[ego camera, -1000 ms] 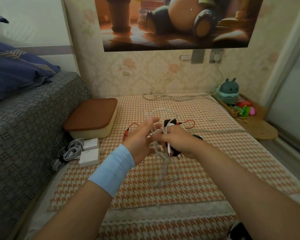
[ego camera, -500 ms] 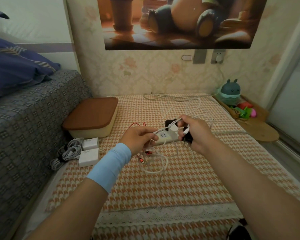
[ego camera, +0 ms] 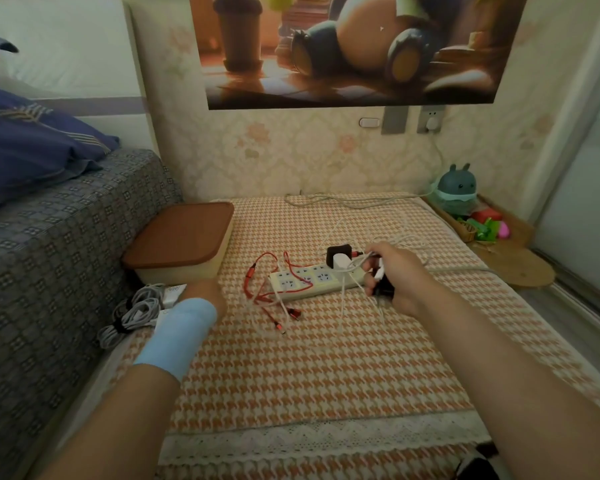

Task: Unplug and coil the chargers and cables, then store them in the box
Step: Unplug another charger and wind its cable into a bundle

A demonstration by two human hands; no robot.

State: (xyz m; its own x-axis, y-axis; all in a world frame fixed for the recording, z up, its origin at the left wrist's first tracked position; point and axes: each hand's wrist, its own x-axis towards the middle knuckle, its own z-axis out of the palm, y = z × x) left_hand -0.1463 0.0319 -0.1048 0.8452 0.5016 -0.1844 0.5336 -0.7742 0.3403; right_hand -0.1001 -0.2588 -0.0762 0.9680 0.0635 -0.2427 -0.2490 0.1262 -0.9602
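Head view: your right hand [ego camera: 392, 275] is closed around a bunch of white cables [ego camera: 357, 263] and a black charger [ego camera: 383, 289]. Keep that grip snug and gather the loose strands before winding, since they trail over the power strip [ego camera: 305, 282] near the red cable [ego camera: 249, 277]. Your left hand [ego camera: 207, 294] is blurred beside the white adapter [ego camera: 174, 292]; I cannot tell its state. The box [ego camera: 181, 237], lid on, sits far left.

We see an orange-and-white houndstooth mat [ego camera: 326, 368]. At ten o'clock the box [ego camera: 187, 270] is cream, its lid [ego camera: 181, 233] brown. Toward twelve we find a white strip [ego camera: 291, 284], a red cable [ego camera: 250, 274] and white cables [ego camera: 361, 262]. Our wristband [ego camera: 177, 337] is pale blue, the bedspread [ego camera: 49, 254] at nine grey-checked.
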